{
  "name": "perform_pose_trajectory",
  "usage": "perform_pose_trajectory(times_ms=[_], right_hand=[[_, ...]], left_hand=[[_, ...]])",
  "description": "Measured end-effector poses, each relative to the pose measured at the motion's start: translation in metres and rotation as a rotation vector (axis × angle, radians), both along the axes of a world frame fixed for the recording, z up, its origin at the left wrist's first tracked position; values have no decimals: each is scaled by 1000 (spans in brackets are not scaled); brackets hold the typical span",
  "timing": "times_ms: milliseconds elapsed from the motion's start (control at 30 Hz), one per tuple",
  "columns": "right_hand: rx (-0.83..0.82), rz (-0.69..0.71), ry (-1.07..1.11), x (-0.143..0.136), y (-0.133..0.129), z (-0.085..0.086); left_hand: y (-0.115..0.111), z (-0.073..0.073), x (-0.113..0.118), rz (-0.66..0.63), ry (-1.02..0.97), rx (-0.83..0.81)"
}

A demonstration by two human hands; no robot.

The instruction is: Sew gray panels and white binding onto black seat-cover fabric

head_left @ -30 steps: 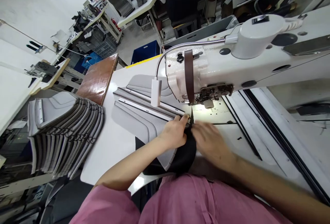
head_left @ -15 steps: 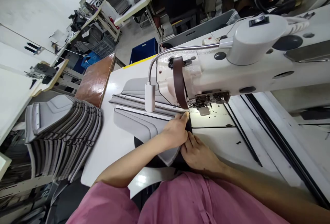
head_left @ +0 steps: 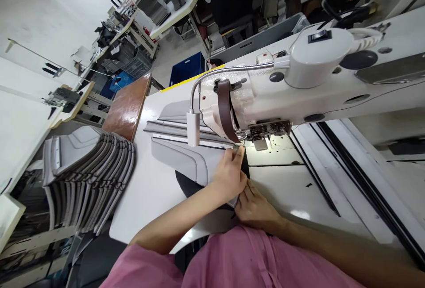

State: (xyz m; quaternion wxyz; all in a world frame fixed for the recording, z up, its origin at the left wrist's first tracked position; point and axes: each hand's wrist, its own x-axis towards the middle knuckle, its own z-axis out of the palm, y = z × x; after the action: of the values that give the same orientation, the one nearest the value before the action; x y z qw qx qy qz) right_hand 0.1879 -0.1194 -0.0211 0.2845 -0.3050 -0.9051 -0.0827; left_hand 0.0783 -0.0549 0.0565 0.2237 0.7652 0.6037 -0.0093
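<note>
My left hand [head_left: 232, 170] grips the edge of a grey padded panel [head_left: 177, 157], its fingertips close to the needle area of a white sewing machine [head_left: 265, 97]. Just below it, my right hand [head_left: 254, 204] has its fingers closed on the same panel's edge near its lower corner. White strips run along the panel's upper part. Black material [head_left: 187, 184] lies under the panel. A brown strap [head_left: 226, 111] hangs from the machine head, beside a small white lamp [head_left: 193, 128] on a bent metal neck.
A thick stack of grey panels [head_left: 89, 177] stands at the left. Behind the white table [head_left: 146, 190] are a brown board [head_left: 128, 104] and a blue bin [head_left: 187, 69]. Other machines and work tables line the back left.
The view has shifted slightly. Both hands and the panel's lower corner have moved a little down, and more of the black material shows beneath the panel.
</note>
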Motion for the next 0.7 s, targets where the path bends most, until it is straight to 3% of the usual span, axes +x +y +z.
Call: perform_pose_trajectory(times_ms=[267,433,567,700], right_hand=[[10,5,12,-5,-4,0],[-1,25,-35,-5,-6,-2],[-64,56,-48,-6,-6,-6],[-118,107,-79,-2,4,-2]], left_hand=[[-2,3,11,-70,245,0],[20,15,9,-55,201,-101],[32,27,14,-115,223,-179],[39,20,17,-133,223,-114]])
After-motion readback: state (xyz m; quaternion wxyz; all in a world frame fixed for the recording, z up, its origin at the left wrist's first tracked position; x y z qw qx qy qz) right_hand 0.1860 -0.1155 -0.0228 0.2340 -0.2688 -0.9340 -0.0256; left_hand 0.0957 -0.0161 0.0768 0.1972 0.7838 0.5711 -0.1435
